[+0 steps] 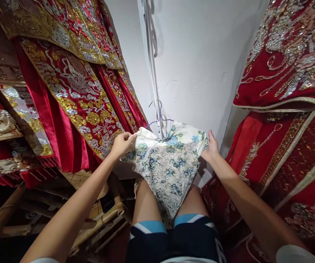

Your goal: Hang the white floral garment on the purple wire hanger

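A short-sleeved floral shirt [168, 160], white with blue, green and grey flowers, hangs from a thin purple wire hanger [160, 109] in front of me. My left hand [124, 143] pinches the shirt at its left shoulder, thumb and fingers closed on the cloth. At the opposite sleeve is my right hand [211, 148], gripping the sleeve edge, with a fingertip pointing up and part of the hand hidden behind the fabric. Between them the shirt is spread wide, and its lower part tapers down in front of my legs.
A white metal pole [150, 54] stands against the pale wall [192, 47]. Red, gold-embroidered garments [83, 91] hang on the left, and red sequinned ones [283, 80] on the right. Bamboo furniture [99, 223] is at the lower left.
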A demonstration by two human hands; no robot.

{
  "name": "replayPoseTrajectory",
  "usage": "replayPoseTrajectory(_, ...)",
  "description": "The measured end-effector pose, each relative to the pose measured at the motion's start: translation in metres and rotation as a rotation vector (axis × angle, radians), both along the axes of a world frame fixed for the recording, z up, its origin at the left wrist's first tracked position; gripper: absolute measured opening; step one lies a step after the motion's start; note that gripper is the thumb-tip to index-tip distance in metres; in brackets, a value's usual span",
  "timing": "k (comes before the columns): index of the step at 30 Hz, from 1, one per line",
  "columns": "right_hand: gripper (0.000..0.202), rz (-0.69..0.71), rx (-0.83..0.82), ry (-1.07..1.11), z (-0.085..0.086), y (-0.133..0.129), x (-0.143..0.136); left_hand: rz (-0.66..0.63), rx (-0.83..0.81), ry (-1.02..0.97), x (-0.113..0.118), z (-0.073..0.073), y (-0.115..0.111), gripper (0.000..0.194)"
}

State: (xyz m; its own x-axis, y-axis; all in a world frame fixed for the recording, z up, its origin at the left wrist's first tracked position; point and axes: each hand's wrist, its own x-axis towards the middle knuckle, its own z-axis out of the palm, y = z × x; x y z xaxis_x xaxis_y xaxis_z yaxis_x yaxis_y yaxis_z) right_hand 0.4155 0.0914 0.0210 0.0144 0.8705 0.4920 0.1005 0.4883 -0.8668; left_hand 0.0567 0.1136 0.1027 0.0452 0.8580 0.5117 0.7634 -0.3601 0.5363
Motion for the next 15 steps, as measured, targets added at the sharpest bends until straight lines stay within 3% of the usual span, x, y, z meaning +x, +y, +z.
replayPoseTrajectory(4, 0.039, 0.043, -0.068, 0.474, 0.037, 0.026, 0.006, 0.031, 0.102, -0.003, 0.013, 0.023, 0.005, 0.032)
replayPoseTrajectory(8, 0.065, -0.083, 0.081, 0.426, 0.053, 0.006, 0.007, -0.036, 0.217, 0.060, 0.041, 0.047, 0.012, 0.019)
replayPoseTrajectory(10, 0.077, -0.126, 0.166, 0.336, 0.052, -0.023, 0.000, -0.136, 0.270, 0.072, 0.054, 0.044, 0.014, 0.013)
replayPoseTrajectory(12, 0.083, -0.106, 0.180, 0.288, 0.046, -0.060, -0.012, -0.193, 0.330, 0.076, 0.064, 0.032, 0.016, 0.012)
replayPoseTrajectory(14, 0.086, 0.033, 0.151, 0.227, 0.039, -0.099, -0.026, -0.168, 0.356, 0.012, 0.071, 0.016, 0.017, 0.018)
replayPoseTrajectory(15, 0.086, 0.185, 0.146, 0.123, 0.037, -0.116, -0.032, -0.151, 0.332, -0.042, 0.074, 0.009, 0.017, 0.021)
